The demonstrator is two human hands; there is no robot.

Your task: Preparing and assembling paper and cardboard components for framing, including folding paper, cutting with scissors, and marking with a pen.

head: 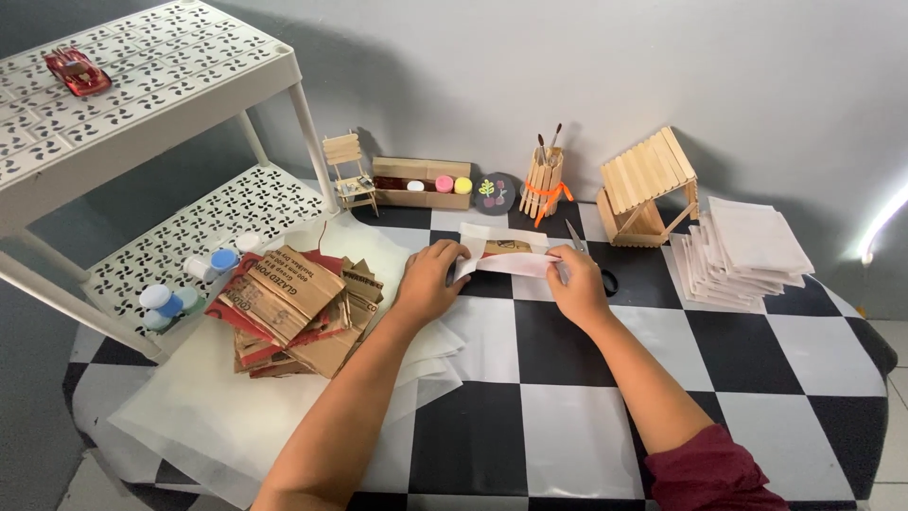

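Observation:
Both my hands work on a small piece of brown cardboard [508,247] that lies half wrapped in white paper [506,263] on the checkered table. My left hand [430,281] presses the left end of the paper, fingers bent over its fold. My right hand [575,284] pinches the right end of the same paper. Black-handled scissors [594,263] lie just behind my right hand, partly hidden by it.
A pile of cut cardboard pieces [298,310] rests on large white sheets [208,416] at the left. A stack of white wrapped squares [747,254] sits at the right, beside a stick house [648,187]. A white shelf rack [151,104], paint pots [180,293], a stick chair [348,170] and a brush holder [544,185] stand behind.

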